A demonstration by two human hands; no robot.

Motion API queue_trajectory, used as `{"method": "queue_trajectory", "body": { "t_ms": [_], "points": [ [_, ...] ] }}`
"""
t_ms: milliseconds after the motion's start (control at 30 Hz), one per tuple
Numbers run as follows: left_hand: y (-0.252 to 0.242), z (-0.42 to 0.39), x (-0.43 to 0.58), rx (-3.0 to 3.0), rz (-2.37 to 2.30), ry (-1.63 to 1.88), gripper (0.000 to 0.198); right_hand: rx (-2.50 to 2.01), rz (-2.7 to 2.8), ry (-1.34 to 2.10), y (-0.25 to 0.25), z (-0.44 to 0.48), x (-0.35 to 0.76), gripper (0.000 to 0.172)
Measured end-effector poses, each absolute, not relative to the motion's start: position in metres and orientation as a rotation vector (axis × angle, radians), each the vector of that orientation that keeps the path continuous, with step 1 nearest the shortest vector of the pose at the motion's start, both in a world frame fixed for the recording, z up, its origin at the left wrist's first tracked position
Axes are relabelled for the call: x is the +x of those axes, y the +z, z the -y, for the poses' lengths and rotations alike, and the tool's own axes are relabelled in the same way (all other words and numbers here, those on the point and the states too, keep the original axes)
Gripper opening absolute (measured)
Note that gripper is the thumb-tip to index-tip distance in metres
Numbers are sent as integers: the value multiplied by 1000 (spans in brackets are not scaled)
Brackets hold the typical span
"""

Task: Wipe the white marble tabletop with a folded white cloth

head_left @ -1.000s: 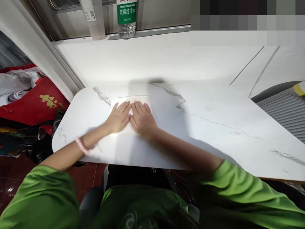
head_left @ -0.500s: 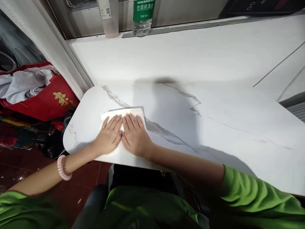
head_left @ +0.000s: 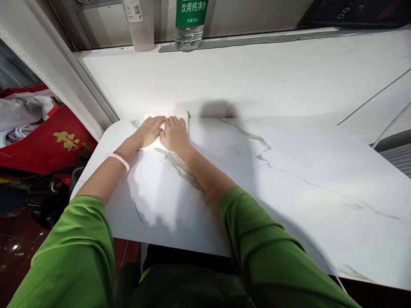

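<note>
A white cloth (head_left: 157, 143), folded flat, lies at the back edge of the marbled white tabletop (head_left: 321, 205), its far edge against the white wall panel. My left hand (head_left: 150, 131) rests palm down on the cloth's left part, fingers stretched forward. Beside it, my right hand (head_left: 175, 133) presses flat on the right part, fingers also out straight. The thumbs almost meet in the middle. Both hands cover most of the cloth. A pink coil band (head_left: 117, 161) circles my left wrist.
On the ledge above stand a frosted cup (head_left: 143, 34) and a water bottle with a green label (head_left: 189, 38). A dark object (head_left: 356, 15) is at the upper right. Left of the table sits a red bag (head_left: 54, 137) with white fabric in it.
Both hands have slid the cloth away from my body, from the front-middle of the tabletop to its back edge. My arms now reach farther forward.
</note>
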State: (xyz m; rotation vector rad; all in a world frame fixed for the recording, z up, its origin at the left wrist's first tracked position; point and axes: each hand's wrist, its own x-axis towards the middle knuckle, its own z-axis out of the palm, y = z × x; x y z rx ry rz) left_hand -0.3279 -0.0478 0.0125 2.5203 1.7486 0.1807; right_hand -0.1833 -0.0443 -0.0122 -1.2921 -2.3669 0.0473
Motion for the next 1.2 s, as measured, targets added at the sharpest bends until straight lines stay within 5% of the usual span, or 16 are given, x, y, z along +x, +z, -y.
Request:
{"method": "queue_trajectory", "body": {
  "t_ms": [333,867,1200],
  "points": [
    [8,87,-322,2490,-1821,143,57,-1206,2356,93,-15,71,-175,57],
    [16,333,-388,2444,-1950,226,56,-905,2598,301,16,286,-223,66],
    [17,300,-401,2370,-2003,215,57,-889,2604,271,11,251,-241,61]
  ]
}}
